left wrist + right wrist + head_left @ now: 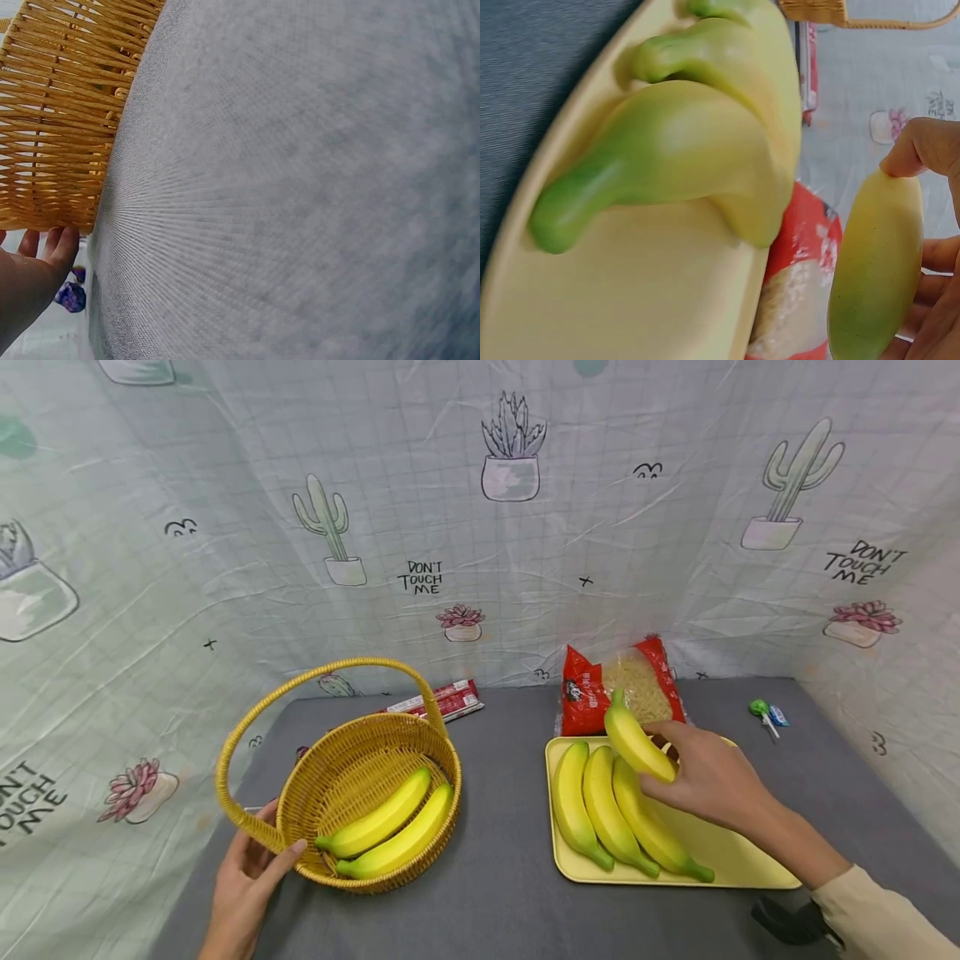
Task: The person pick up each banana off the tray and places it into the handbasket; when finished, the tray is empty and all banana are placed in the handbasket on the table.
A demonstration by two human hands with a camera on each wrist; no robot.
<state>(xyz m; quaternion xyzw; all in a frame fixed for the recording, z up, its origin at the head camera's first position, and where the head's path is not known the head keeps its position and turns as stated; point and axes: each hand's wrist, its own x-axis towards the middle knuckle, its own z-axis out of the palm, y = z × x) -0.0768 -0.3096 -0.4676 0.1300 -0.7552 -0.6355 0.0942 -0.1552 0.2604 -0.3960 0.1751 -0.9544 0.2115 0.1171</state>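
In the head view, a yellow wicker basket (367, 735) with a tall handle stands on the left and holds two bananas (393, 835). My left hand (246, 883) grips its near-left rim by the foot of the handle, thumb over the edge; in the left wrist view the fingertips (67, 240) touch the woven wall. Over the yellow tray (738, 864) on the right, my right hand (705, 772) pinches a banana (633, 739) between thumb and fingers, green end pointing up and away. Three more bananas (585, 810) lie side by side on the tray.
A red and clear bag of pasta (622, 689) stands behind the tray. Red and white packets (453, 700) lie behind the basket. A green lollipop (761, 710) and a blue wrapper are at the right. A black object (791, 920) sits near the right sleeve.
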